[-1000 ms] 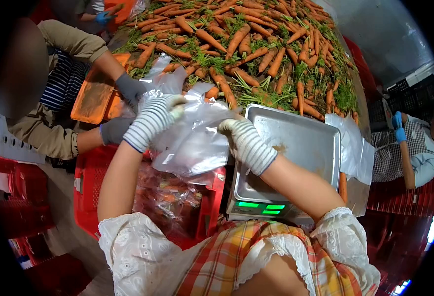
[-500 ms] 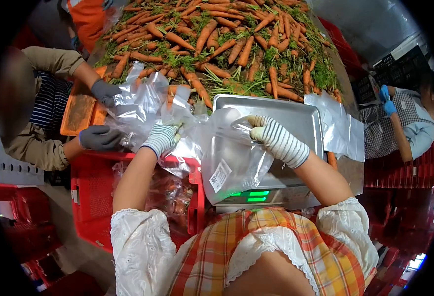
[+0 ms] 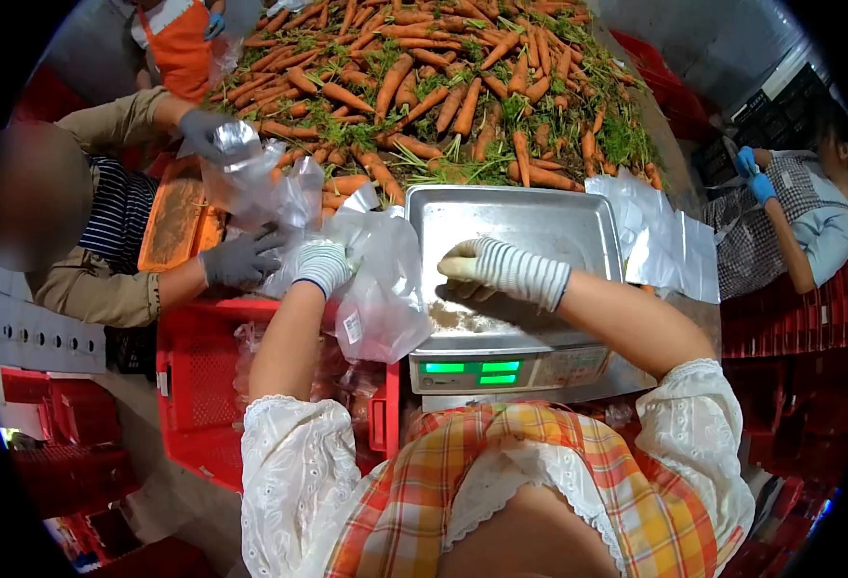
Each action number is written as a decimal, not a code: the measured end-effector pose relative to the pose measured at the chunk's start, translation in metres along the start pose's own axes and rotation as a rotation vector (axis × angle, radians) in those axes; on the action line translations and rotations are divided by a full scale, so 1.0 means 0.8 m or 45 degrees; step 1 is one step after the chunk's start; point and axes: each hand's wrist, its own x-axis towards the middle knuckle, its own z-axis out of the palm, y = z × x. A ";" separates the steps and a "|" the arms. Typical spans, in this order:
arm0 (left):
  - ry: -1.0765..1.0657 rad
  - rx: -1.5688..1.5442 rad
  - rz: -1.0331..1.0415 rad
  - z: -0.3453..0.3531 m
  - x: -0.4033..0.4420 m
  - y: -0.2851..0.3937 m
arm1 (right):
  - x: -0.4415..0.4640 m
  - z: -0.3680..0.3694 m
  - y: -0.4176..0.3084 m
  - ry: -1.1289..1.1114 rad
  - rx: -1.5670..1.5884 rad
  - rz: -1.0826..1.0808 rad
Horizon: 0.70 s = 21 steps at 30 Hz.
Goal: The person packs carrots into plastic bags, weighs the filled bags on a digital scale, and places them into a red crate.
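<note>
My left hand (image 3: 325, 268), in a striped glove, is closed on a clear plastic bag (image 3: 390, 279). The bag hangs beside the scale's left edge, with a white label low on it. Over the metal tray of the scale (image 3: 511, 200) is my right hand (image 3: 503, 270), also in a striped glove. Its fingers are curled together, and whatever they hold, if anything, is hidden. Dirt marks the tray beneath it. Green displays (image 3: 472, 371) glow on the scale's front.
A large heap of carrots (image 3: 443, 87) with green tops covers the table beyond. Left of me, a gloved person handles clear bags (image 3: 294, 197) above a red crate (image 3: 193, 385) holding bagged goods. Flat bags (image 3: 655, 236) lie right of the scale. Other people stand farther off.
The plastic bag has moved left off the scale and my right hand has let go of it. The neighbour's upper hand has lifted a bag.
</note>
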 end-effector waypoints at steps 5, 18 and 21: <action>-0.116 -0.099 -0.158 0.036 0.056 0.016 | 0.020 0.049 -0.010 -0.087 0.043 0.055; -0.124 -0.048 -0.112 -0.004 0.016 0.022 | 0.030 0.038 -0.020 0.319 0.147 -0.048; -0.125 -0.045 -0.100 -0.004 0.012 0.018 | 0.033 0.038 -0.045 0.418 0.469 -0.117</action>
